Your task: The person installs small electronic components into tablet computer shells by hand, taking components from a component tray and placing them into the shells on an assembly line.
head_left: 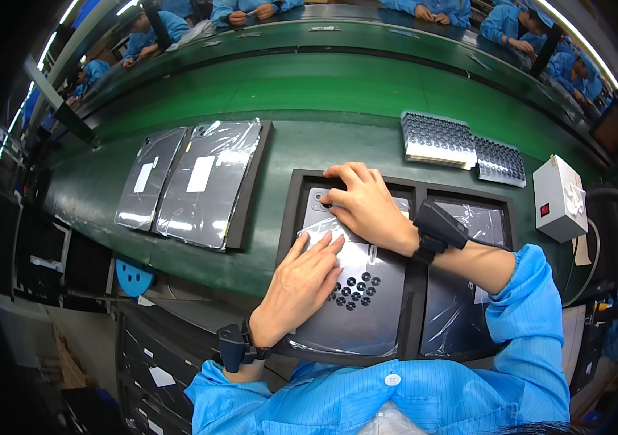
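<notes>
A grey tablet back cover [367, 304] wrapped in clear film lies in the left bay of a black fixture tray [291, 206] in front of me. My left hand [301, 286] lies flat on the cover, fingers pressing the film near its upper part. My right hand [363, 203] reaches across and presses its fingertips at the camera corner [318, 197] of the cover. A small sheet of round black stickers [356, 288] rests on the cover beside my left hand. A second film-wrapped cover [461, 290] sits in the tray's right bay, partly under my right forearm.
Two more film-wrapped covers [204, 181] lie on a black tray [251, 188] at the left of the green bench. Stacked trays of small black parts [439, 138] and a white switch box [559, 196] stand at the right. Several people in blue coats work beyond the green conveyor [338, 80].
</notes>
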Tool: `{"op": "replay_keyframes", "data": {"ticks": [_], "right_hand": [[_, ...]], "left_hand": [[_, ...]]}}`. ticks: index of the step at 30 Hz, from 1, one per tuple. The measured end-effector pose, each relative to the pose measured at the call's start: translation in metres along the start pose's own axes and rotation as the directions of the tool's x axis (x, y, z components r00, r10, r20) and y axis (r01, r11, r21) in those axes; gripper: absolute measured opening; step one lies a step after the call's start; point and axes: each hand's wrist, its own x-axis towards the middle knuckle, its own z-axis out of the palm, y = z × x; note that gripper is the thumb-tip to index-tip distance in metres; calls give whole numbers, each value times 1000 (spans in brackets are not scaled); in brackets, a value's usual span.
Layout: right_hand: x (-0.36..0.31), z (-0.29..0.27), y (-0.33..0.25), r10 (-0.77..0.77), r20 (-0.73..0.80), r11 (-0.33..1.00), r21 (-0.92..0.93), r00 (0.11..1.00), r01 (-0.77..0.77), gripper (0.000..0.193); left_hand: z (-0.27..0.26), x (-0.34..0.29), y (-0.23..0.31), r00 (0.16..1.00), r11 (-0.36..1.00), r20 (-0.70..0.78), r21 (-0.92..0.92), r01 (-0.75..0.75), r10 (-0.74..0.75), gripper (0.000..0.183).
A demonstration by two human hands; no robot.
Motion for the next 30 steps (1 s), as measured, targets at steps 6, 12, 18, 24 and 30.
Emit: {"op": "replay_keyframes", "data": {"ticks": [6, 12, 18, 24, 30], "right_hand": [[-12, -2, -5, -234, 106, 895, -365, 966, 257, 27], [-10, -9, -4, -290, 292, 768, -497, 911, 404, 39], [-11, -44, 6, -9, 87, 983, 182, 996, -7, 40], [-61, -69, -21, 159, 530, 746, 488, 833, -453, 58], [-75, -53, -33, 220, 453, 592, 642, 864, -488, 63]], "left_hand": [[0, -2, -1, 1000, 1000, 0, 9, 3, -3, 17], [0, 1, 1, 1000, 1000, -5, 18, -3, 3, 24], [0, 0, -8, 994, 978, 33, -182, 105, -101, 27], [-3, 1, -10, 985, 937, 16, -307, 169, -172, 14], [-4, 2, -9, 980, 928, 24, -318, 195, -197, 17]]}}
